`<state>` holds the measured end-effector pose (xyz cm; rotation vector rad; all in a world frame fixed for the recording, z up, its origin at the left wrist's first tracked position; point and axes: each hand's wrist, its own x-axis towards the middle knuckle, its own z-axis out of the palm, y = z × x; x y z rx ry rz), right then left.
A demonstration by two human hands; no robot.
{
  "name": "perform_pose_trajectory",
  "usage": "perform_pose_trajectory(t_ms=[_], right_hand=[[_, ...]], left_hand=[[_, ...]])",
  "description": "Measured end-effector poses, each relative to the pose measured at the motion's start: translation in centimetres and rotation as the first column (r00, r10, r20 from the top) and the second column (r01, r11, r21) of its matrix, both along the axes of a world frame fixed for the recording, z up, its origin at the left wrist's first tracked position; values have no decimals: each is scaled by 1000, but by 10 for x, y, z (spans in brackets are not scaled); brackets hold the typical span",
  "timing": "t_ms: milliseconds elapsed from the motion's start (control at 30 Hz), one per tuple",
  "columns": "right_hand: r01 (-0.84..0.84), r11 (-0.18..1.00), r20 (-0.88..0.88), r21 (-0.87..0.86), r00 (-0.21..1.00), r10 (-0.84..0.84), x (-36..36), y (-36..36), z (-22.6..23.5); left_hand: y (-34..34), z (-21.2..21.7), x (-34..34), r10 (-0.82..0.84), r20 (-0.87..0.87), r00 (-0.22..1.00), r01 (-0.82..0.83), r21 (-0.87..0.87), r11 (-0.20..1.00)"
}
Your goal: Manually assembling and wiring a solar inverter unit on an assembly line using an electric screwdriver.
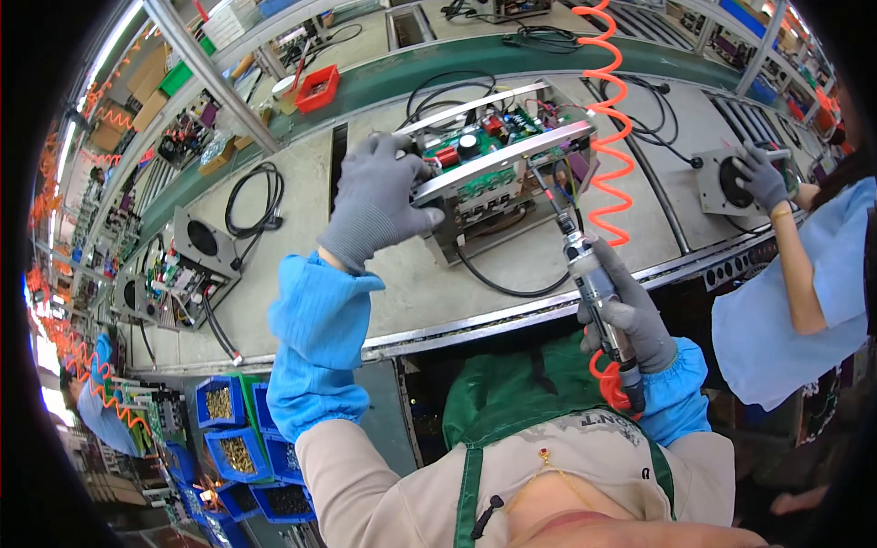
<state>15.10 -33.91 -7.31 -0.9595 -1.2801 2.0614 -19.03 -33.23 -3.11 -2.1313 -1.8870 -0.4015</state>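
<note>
My left hand (pixel 379 196), in a grey glove, is closed round the left end of a metal-framed circuit board unit (pixel 502 169). Its fingers curl over the frame's corner, with the thumb along the near rail. The unit sits tilted on the bench, its green board and components facing up. In my gloved right hand (pixel 635 315) is an air screwdriver (pixel 594 279), gripped round its barrel. Its long bit points up and away, with the tip at the near rail's underside, right of the middle; whether it sits in a screw is too small to tell.
An orange coiled air hose (pixel 614 169) hangs right of the unit. Another opened unit (pixel 187 265) stands at the left beside a coiled black cable (pixel 256 201). A red bin (pixel 317 89) lies at the back. Blue screw bins (pixel 239 452) stand lower left. A co-worker's gloved hand (pixel 763 178) is at the right.
</note>
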Motion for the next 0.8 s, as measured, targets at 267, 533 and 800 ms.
perform_pose_trajectory(t_ms=[267, 533, 800], right_hand=[[8, 1000, -48, 3, 999, -7, -4, -3, -4], [45, 999, -98, -8, 994, -45, -6, -2, -11], [10, 1000, -87, -17, 996, -12, -8, -1, -5]], left_hand=[[-6, -44, -6, -65, 334, 940, -33, 280, 959], [-4, -40, -2, -47, 449, 892, -78, 257, 963], [-6, -42, -5, -38, 444, 895, -71, 227, 971]])
